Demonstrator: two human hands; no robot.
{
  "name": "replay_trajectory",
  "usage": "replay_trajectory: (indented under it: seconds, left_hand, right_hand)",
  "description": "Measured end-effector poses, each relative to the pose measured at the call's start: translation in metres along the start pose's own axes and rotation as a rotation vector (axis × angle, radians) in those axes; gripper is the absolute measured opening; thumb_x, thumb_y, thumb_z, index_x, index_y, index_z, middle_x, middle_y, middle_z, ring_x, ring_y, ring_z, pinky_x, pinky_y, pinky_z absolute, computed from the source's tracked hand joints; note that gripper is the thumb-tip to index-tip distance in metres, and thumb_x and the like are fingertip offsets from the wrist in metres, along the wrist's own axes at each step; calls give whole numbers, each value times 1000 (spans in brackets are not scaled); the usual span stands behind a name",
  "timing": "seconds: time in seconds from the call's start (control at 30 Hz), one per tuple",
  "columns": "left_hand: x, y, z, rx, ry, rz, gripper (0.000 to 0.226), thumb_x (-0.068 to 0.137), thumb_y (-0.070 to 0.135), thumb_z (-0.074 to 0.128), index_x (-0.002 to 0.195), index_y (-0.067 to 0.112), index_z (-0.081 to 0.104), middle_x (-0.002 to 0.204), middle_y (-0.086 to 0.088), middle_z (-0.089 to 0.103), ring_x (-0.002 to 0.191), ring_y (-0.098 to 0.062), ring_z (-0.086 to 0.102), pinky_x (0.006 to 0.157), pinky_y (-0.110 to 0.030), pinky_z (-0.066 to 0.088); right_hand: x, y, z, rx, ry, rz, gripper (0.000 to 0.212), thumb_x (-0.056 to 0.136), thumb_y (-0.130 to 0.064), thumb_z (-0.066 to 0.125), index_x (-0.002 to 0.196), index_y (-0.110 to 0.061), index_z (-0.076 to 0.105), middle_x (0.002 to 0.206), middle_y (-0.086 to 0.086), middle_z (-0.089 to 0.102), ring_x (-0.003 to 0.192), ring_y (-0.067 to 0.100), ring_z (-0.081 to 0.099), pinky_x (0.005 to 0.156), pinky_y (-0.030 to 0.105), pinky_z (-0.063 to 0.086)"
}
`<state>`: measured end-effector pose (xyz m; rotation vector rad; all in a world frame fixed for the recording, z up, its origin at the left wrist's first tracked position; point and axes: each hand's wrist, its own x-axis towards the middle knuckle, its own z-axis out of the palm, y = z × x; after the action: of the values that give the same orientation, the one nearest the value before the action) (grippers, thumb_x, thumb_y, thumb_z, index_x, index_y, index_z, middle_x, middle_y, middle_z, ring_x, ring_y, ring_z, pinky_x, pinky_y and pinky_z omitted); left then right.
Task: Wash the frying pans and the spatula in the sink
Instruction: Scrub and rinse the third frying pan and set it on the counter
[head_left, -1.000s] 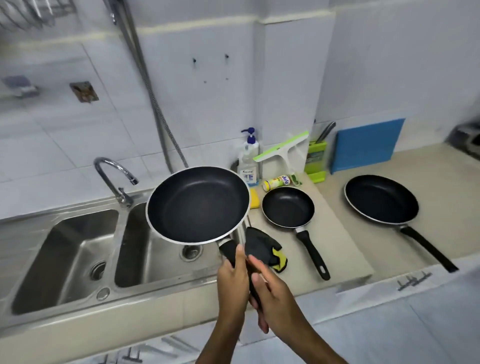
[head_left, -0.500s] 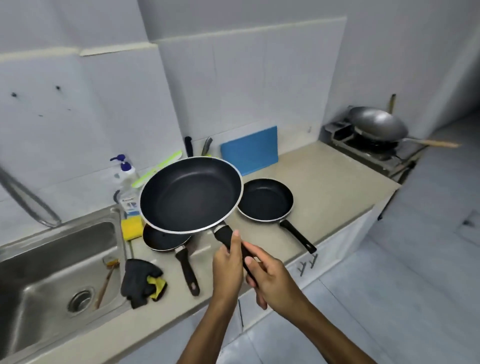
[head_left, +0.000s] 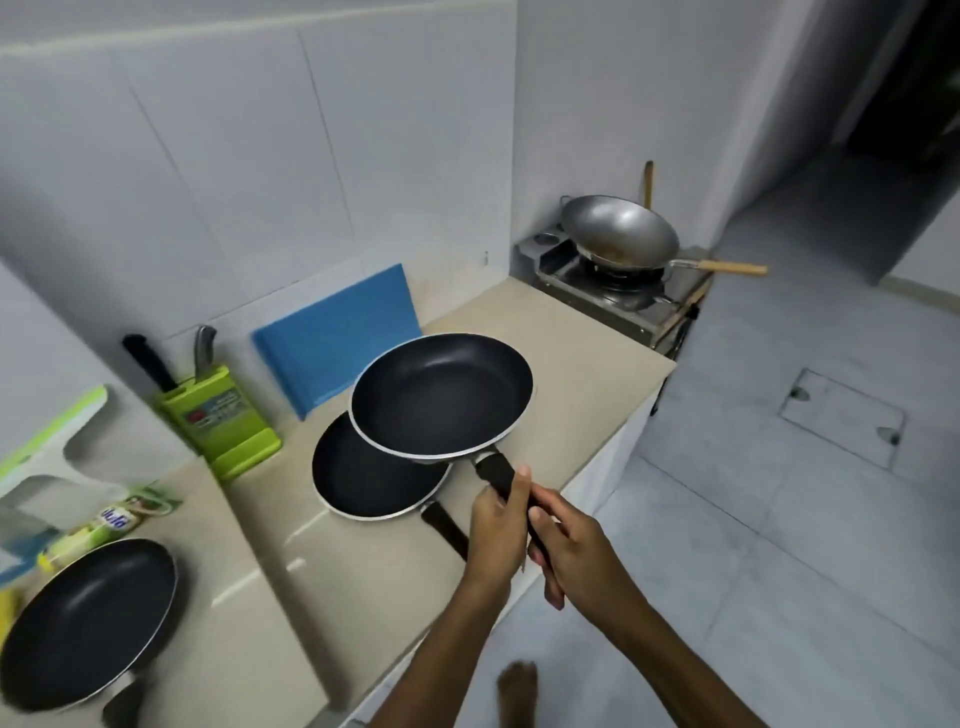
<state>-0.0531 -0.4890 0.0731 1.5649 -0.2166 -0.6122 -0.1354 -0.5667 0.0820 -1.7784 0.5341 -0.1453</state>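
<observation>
At the far left a frying pan (head_left: 85, 621) lay flat on the bench (head_left: 332, 582), its handle running off the lower edge of view. Further right stood a green knife block (head_left: 218, 418) and a blue cutting board (head_left: 337, 335) leaning on the wall. Next came a second pan (head_left: 363, 475) resting on the bench, its handle pointing toward the person. Above it, partly overlapping it in view, the held pan (head_left: 441, 397) hung in the air, bowl up and roughly level, long axis running from the bowl down-right to its black handle. The left hand (head_left: 498, 530) was clenched around that handle nearer the bowl; the right hand (head_left: 576, 551) gripped it lower down, fingers curled. The sink was out of view. The pan looked rigid and probably moderately heavy toward the bowl, likely slippery if wet, so the handle seemed the sound hold. A wok (head_left: 618, 234) sat on the stove at far right.
</observation>
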Motion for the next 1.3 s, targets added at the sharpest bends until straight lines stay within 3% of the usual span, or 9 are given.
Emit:
replay_trajectory:
  seconds: [0.07,0.2,0.4,0.5,0.6,0.8,1.03,1.2,1.3]
  left_hand:
    - [36,8,27,-23,-22,-59,62,104,49,50,103,-10,67,89,-33,69,71,-28,67,65,-41,52]
    - [107,24,78,-39,-74,-132,57,105,45,50,105,-8,70,82,-22,70,56,-14,61,60,-30,50]
    - [191,27,149,-38,-94,-238,53,106,41,49,106,-6,72,86,-22,72,59,-15,61,62,-29,51]
    - [230,24,186,-65,-61,-274,51,107,37,48,107,-7,72,84,-20,71,60,-19,61,54,-25,49]
    - [263,19,224,-121,33,-281,49,108,35,48,110,-10,69,83,-19,68,68,-24,59,57,-27,49]
    - [313,32,288,-282,146,-376,42,108,30,47,112,-2,74,105,-30,72,86,-30,62,59,-27,47]
    - [357,32,311,-307,273,-425,41,108,27,48,118,-7,69,106,-28,73,92,-32,66,73,-37,49]
    - [385,23,303,-273,323,-417,33,107,26,50,103,-3,66,78,-13,65,64,-20,61,51,-27,45]
    - [399,18,300,-261,318,-416,30,108,27,49,100,3,64,81,-11,66,71,-19,64,57,-28,49]
  right_hand:
    - [34,2,-28,-36,43,38,34,103,-45,44,135,-37,55,101,-19,71,96,-3,68,73,10,54]
    - [101,13,-81,-93,81,81,32,106,-41,42,132,-32,58,96,-12,71,89,8,71,77,20,60]
    - [181,41,-158,-76,78,129,34,107,-40,41,133,-29,59,102,-18,70,93,-1,68,76,8,50]
    - [224,60,-193,-114,43,136,34,107,-39,40,135,-30,58,105,-17,68,92,-6,64,72,4,45]
    - [265,74,-231,-135,-2,126,36,108,-38,39,138,-28,56,110,-11,69,92,-2,65,71,7,50]
    - [324,86,-297,-193,-143,124,38,108,-35,38,143,-30,51,110,-12,65,83,-7,61,58,4,48]
    - [372,103,-320,-137,-246,152,40,108,-34,39,147,-28,48,134,0,65,103,7,65,84,26,61]
    - [401,111,-314,-145,-304,172,43,108,-35,38,150,-30,44,141,-2,60,123,14,61,77,2,48]
    - [415,119,-310,-129,-308,187,44,108,-34,38,151,-29,43,144,-1,58,128,15,57,73,-5,43]
